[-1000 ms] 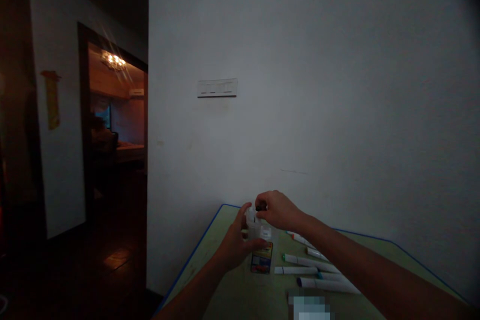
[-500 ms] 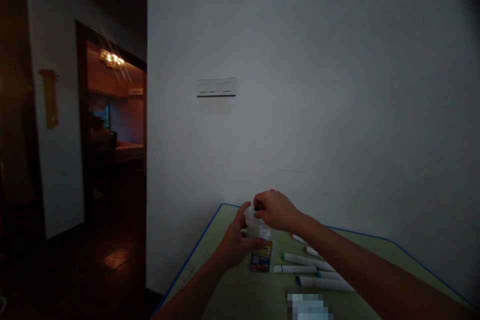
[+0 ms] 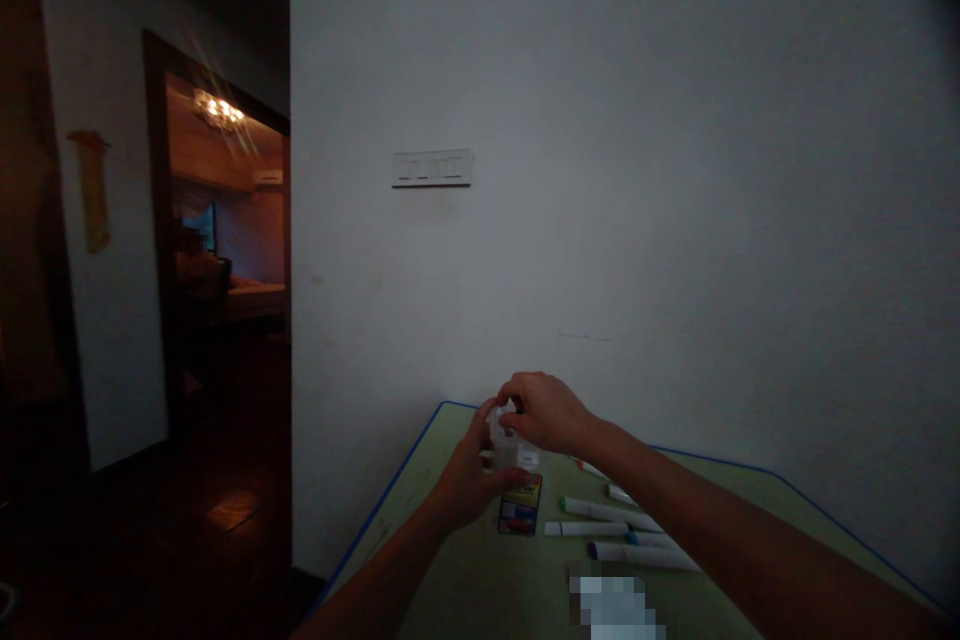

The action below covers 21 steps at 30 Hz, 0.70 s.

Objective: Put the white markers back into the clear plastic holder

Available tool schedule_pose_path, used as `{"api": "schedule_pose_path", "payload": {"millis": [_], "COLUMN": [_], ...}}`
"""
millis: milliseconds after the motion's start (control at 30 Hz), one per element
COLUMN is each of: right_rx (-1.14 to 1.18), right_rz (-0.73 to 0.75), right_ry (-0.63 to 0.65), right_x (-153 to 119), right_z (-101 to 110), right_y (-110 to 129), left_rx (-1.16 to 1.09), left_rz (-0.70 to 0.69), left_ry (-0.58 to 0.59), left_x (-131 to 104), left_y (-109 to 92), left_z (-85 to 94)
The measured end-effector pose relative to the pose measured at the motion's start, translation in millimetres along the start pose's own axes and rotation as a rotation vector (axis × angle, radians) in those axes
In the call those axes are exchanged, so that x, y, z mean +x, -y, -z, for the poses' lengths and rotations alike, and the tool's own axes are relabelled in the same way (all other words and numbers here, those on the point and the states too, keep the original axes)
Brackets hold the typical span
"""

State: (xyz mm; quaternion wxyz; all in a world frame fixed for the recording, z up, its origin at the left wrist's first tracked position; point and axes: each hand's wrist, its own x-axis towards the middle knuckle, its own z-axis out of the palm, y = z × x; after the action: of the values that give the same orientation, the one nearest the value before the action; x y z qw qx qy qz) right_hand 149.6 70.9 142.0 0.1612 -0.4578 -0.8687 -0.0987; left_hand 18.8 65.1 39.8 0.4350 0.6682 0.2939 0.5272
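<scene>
Near the table's far left corner, my left hand point(image 3: 469, 480) is wrapped round a small clear plastic container point(image 3: 507, 460), thumb on the near side. My right hand point(image 3: 547, 412) is over the container's top, with its fingers bent and pinched together at the mouth. A small dark thing shows by those fingertips, too dim and covered to name. Just below the container lies a colourful printed card point(image 3: 518, 510), dark blue with yellow and red.
Several white markers, among them a green-tipped marker point(image 3: 607, 512) and a purple-ended marker point(image 3: 641, 554), lie on the green table point(image 3: 465, 580) under my right forearm. A pixelated pale patch is at the near edge. Behind stands a wall point(image 3: 600, 170) with a switch panel point(image 3: 432, 168).
My right hand has shifted slightly left, its fingers lower into the container's mouth. The dark thing is less visible. My left hand keeps its hold, and the view has shifted a little.
</scene>
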Motion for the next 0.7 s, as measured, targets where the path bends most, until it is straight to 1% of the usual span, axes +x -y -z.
{"api": "schedule_pose_path", "payload": {"millis": [267,367,567,700], "right_rx": [-0.075,-0.064,-0.044,-0.001], "right_rz": [0.033,0.051,0.015,0.021], "right_ry": [-0.002,0.014,0.063,0.069], "right_x": [0.4,2.2,5.7,9.4], "right_z": [-1.9,-2.6,-2.6,-4.5], "right_y": [3.5,2.1,0.2,0.2], "left_rx": [0.025,0.027,0.040,0.011], "left_rz": [-0.012,-0.009,0.002,0.026], "left_ry": [0.008,0.010,0.004,0.004], "left_x": [1.9,2.5,1.9,2.0], "left_y": [-3.7,-3.8,-4.7,-6.1], "left_z": [-1.7,-1.8,-2.1,-2.5]}}
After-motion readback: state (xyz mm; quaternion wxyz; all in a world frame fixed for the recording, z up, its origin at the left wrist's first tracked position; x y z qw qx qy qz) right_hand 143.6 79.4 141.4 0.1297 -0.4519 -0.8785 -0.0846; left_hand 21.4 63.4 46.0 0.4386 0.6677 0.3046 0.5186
